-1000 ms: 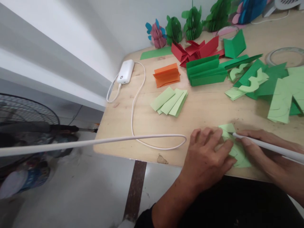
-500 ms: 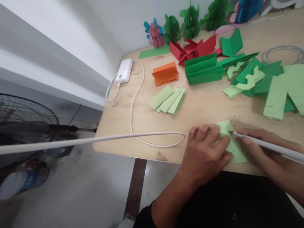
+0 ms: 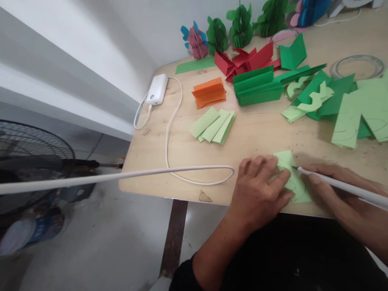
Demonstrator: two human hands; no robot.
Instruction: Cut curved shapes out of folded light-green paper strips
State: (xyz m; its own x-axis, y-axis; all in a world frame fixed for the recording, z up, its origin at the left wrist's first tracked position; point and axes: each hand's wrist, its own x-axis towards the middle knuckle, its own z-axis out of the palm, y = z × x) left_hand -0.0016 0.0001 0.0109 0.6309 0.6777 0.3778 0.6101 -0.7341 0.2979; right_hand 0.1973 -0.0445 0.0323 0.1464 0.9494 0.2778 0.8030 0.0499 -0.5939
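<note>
Pen (image 3: 339, 184) clamped in right grip (image 3: 354, 206), tip (image 3: 295, 167) slightly farther along green paper (image 3: 296, 190) than before; left grip (image 3: 257, 194) apart.

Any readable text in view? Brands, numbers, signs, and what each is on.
None readable.
Container, blue label: pale marks, too blurred.
White power bank: small round mark, too small.
Tape roll: faint marks, unreadable.
Light green paper under the left hand: drawn curves, no letters I can make out.

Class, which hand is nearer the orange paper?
Left. In the picture, the left hand is below and right of the orange paper; the right hand is farther right.
</note>
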